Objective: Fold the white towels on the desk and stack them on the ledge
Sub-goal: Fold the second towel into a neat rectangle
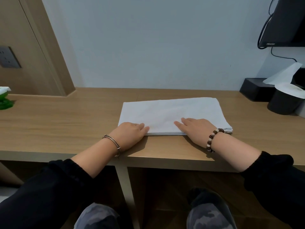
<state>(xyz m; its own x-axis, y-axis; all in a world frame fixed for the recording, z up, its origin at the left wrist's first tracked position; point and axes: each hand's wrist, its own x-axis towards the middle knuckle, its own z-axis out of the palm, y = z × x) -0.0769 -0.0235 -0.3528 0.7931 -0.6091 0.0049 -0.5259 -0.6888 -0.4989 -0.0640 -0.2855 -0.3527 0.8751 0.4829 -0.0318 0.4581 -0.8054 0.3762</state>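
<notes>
White towel (170, 113) here: soft matt cloth, faintly textured. Under it the bench (66, 123) shows wood grain, smooth with a low satin sheen. Thin bangle (113, 142) on the left wrist, polished metal. The bead bracelet (212, 139) on the right is brown and cream and looks like wood. Sleeves (49, 187) are black, fuzzy knit. Far right, a matt black box (252, 91) holds thin white paper tissue (280, 75).

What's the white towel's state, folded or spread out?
Folded: the white towel is a flat rectangle with stacked layers showing at its near edge.
</notes>
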